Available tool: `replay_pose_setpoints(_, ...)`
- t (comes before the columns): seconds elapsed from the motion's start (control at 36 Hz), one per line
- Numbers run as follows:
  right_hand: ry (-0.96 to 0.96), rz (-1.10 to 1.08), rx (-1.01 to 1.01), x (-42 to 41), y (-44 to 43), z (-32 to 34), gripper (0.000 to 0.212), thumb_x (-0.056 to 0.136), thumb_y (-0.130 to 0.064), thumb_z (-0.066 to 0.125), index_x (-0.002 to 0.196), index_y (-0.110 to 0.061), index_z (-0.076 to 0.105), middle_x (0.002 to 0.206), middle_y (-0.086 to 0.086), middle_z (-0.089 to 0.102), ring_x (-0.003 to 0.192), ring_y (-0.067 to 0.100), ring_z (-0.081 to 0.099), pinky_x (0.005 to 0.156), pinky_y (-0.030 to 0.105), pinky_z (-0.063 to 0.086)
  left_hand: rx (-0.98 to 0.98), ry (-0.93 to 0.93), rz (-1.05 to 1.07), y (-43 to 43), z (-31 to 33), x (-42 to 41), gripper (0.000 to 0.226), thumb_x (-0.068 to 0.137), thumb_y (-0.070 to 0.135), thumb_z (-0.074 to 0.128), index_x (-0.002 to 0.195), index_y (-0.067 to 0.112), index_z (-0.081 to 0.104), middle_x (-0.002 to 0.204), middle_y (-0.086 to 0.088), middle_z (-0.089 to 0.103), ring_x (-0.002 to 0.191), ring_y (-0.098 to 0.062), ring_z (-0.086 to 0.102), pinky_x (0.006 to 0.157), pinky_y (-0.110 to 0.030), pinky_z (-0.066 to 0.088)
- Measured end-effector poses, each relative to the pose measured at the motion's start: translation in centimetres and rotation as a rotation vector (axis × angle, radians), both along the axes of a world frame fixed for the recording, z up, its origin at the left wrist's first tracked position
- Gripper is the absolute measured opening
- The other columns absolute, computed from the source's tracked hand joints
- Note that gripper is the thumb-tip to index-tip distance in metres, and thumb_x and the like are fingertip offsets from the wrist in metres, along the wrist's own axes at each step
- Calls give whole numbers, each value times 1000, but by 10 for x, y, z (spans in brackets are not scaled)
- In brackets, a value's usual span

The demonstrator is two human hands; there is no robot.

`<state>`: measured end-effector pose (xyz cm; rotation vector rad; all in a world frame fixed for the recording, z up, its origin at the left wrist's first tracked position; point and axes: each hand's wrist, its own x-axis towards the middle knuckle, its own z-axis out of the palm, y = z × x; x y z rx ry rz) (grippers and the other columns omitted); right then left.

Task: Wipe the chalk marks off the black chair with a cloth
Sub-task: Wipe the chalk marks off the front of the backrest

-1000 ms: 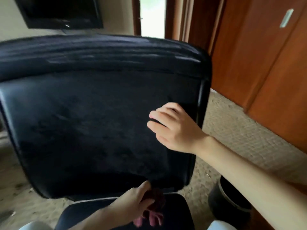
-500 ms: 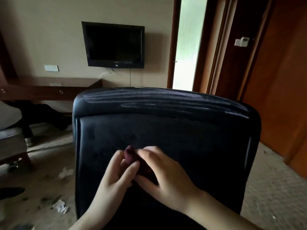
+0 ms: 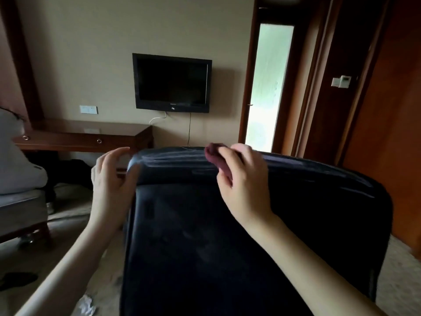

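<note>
The black chair (image 3: 205, 236) fills the lower middle, its backrest turned toward me. Pale chalk streaks (image 3: 173, 159) run along the padded top edge. My right hand (image 3: 241, 183) holds a small dark red cloth (image 3: 214, 153) bunched in its fingers, right at the middle of the top edge. My left hand (image 3: 111, 183) hovers beside the chair's top left corner with its fingers spread and nothing in it.
A wall TV (image 3: 172, 83) hangs over a low wooden desk (image 3: 91, 135). A grey armchair (image 3: 20, 201) stands at the left. A bright doorway (image 3: 266, 87) and wooden panels (image 3: 391, 124) lie to the right. Scraps of paper (image 3: 87, 306) litter the carpet.
The cloth passed from my left hand to my right. My right hand rose with it to the chair's top edge, while my left hand moved out to the top left corner.
</note>
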<state>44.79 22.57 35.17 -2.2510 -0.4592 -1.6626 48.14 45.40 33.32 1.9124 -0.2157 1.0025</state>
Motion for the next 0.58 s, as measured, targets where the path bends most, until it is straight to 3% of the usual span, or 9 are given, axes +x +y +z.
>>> replay_pose_setpoints(0.06, -49, 13, -99, 17, 30, 8, 32, 76, -5, 54, 105, -5, 68, 101, 15, 61, 88, 33, 57, 73, 46, 47, -7, 83, -9, 10, 1, 16, 39, 91, 18, 62, 128, 9, 54, 127, -18, 50, 121, -35, 43, 101, -48, 38)
replay_pose_setpoints(0.14, -130, 29, -168, 42, 75, 23, 27, 80, -8, 49, 96, -8, 71, 98, 13, 63, 86, 32, 58, 70, 42, 45, -30, 167, -61, 19, -2, 28, 55, 81, 39, 56, 128, 10, 54, 125, -16, 53, 118, -35, 49, 102, -53, 40)
replay_pose_setpoints(0.25, -144, 61, -231, 69, 123, 30, 21, 81, -6, 53, 89, -10, 72, 97, 9, 65, 88, 30, 57, 73, 40, 40, -6, 220, -141, 28, -6, 44, 56, 73, 46, 56, 118, 13, 59, 115, -8, 63, 107, -24, 58, 93, -44, 47)
replay_pose_setpoints(0.31, -98, 54, -315, 78, 135, 23, 10, 76, -7, 61, 79, -11, 70, 91, 7, 63, 86, 28, 53, 71, 39, 35, -29, 277, -199, 29, -6, 50, 41, 71, 41, 56, 102, 16, 61, 95, 1, 67, 93, -16, 63, 78, -35, 48)
replay_pose_setpoints(0.36, -37, 42, -382, 82, 136, 12, 10, 74, -14, 57, 70, -11, 66, 84, 6, 59, 82, 26, 46, 68, 37, 29, -56, 294, -251, 27, -8, 56, 9, 76, 27, 58, 84, 25, 57, 70, 12, 65, 69, 5, 58, 64, -24, 43)
replay_pose_setpoints(0.42, 7, 13, -398, 84, 132, 7, 16, 74, -19, 51, 70, -12, 65, 83, 5, 57, 81, 25, 43, 66, 37, 27, -54, 254, -290, 24, -8, 59, 18, 84, 12, 60, 80, 29, 54, 61, 19, 62, 57, 11, 51, 56, -13, 39)
replay_pose_setpoints(0.47, 20, -5, -401, 84, 129, 8, 8, 73, -18, 59, 70, -13, 65, 83, 5, 57, 80, 25, 45, 66, 36, 26, -81, 236, -328, 25, -10, 62, 23, 86, 4, 60, 83, 27, 56, 61, 23, 63, 57, 12, 50, 57, -10, 40)
replay_pose_setpoints(0.53, 41, -1, -395, 84, 127, 11, 2, 69, -14, 66, 69, -12, 65, 83, 6, 56, 78, 27, 46, 65, 36, 25, -117, 226, -384, 25, -12, 64, 11, 82, 18, 63, 90, 26, 61, 72, 17, 67, 66, 8, 55, 64, -17, 42)
replay_pose_setpoints(0.58, 73, 13, -385, 82, 120, 14, 5, 71, -13, 63, 68, -11, 66, 82, 6, 55, 77, 28, 46, 65, 36, 26, -109, 206, -408, 25, -12, 63, 17, 80, 32, 65, 95, 26, 63, 81, 8, 68, 72, 1, 58, 67, -23, 44)
